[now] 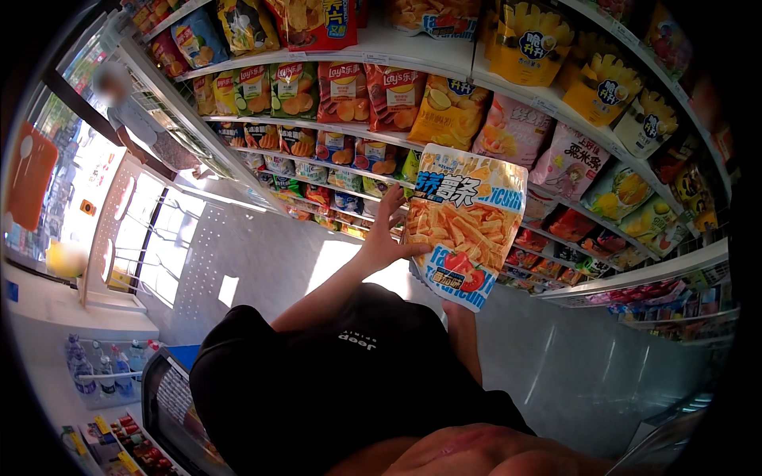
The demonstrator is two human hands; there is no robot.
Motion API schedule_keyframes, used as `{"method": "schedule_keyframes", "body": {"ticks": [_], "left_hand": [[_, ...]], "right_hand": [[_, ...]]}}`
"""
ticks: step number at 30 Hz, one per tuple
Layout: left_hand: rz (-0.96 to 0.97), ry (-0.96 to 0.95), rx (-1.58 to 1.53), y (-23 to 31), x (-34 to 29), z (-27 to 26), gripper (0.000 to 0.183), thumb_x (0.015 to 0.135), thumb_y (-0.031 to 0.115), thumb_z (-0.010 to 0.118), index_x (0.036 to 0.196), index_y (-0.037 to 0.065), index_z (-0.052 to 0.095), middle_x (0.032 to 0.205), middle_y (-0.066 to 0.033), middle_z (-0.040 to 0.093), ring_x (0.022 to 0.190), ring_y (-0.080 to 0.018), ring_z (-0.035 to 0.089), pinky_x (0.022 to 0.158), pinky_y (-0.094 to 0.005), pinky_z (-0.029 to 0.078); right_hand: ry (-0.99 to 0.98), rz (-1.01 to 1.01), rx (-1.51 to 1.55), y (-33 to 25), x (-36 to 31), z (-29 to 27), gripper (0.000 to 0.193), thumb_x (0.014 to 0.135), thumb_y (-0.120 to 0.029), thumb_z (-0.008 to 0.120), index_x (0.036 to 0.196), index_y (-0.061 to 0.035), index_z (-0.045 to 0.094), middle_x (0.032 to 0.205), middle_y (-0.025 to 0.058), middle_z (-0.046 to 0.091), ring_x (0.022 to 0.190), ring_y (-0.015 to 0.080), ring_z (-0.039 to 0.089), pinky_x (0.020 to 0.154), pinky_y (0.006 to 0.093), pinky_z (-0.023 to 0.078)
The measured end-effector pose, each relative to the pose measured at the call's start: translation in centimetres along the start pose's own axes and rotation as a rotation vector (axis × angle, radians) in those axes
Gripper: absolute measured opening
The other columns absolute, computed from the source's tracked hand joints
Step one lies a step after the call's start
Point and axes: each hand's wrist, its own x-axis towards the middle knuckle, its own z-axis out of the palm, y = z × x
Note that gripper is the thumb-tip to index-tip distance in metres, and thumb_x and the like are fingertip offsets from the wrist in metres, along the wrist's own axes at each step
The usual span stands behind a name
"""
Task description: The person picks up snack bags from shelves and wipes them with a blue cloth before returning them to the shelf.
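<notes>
A bag of fry-shaped potato snacks [460, 222] is held up in front of my chest. It is orange, white and blue, with pictured fries and a tomato on its front. My left hand [386, 235] is at the bag's left edge, fingers apart and pointing up, the thumb touching the edge. Behind the lower part of the bag is my right hand [457, 308]; only the wrist side shows below the bag, and its fingers are hidden. The bag appears to rest in that right hand.
Ahead, curved-looking shelves [305, 125] carry rows of chip bags, with yellow fry-snack packs [530, 46] at upper right. Another person [151, 127] stands at the far left near a bright doorway. Bottles [103, 366] stand on a rack at lower left, beside a dark-framed case [171, 404].
</notes>
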Motion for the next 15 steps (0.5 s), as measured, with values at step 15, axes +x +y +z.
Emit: {"method": "schedule_keyframes", "body": {"ticks": [15], "left_hand": [[0.157,0.218,-0.234,2.6,3.9,-3.7,0.090,0.068,0.010,0.086,0.133,0.000,0.025,0.124,-0.0171,0.049,0.113,-0.0233,0.058,0.093,-0.0345,0.053]], "right_hand": [[0.213,0.011,0.025,-5.7,-2.3,0.7,0.057,0.093,-0.041,0.053,0.139,-0.0113,0.042,0.138,0.0085,0.050,0.127,0.0282,0.048,0.108,0.0447,0.036]]}}
